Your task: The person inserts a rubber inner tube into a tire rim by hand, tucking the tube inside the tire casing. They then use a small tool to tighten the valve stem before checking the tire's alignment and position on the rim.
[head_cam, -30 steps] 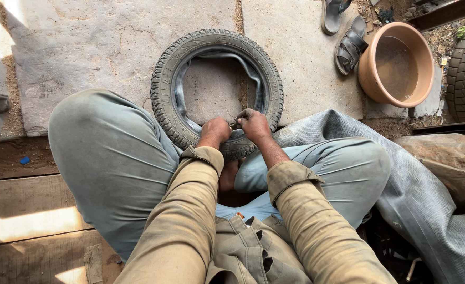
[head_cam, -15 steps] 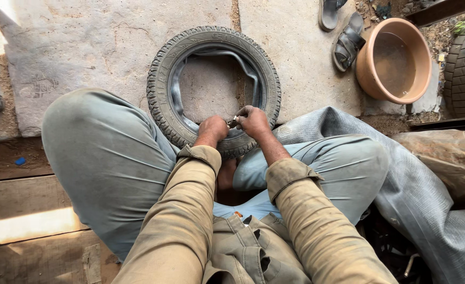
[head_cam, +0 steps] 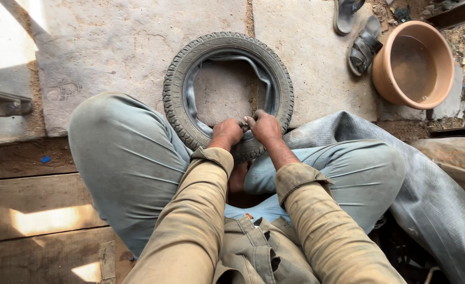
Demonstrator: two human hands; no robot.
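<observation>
The small tyre (head_cam: 228,97) lay flat on the stone slab floor (head_cam: 111,47), directly in front of the seated person's knees. A dark inner tube (head_cam: 266,79) sat loosely inside the tyre's opening, folded along the far and right inner wall.

The left hand (head_cam: 227,132) and the right hand (head_cam: 265,128) were both at the tyre's near edge, side by side and almost touching. The fingers of both hands were curled closed over the near bead. A small object showed between the two hands; whether it was a valve stem, a tool or a fold of tube could not be told, nor which hand gripped it.

Procedure notes, as judgement:

1. The step in hand appeared to be working the tube at the near bead. Both hands needed to stay close together so that force acted on one short section only.
2. The tube had to be kept clear of the bead edge; a pinched fold would probably have damaged the rubber.
3. The tyre was free on the floor and could slide; the knees on either side offered a brace.
4. Grit from the slab should have been kept out of the casing.

A clay-coloured basin (head_cam: 414,63) stood well apart at the right, with a pair of sandals (head_cam: 356,34) just beside it. A grey woven sheet (head_cam: 432,189) lay under the right leg.
</observation>
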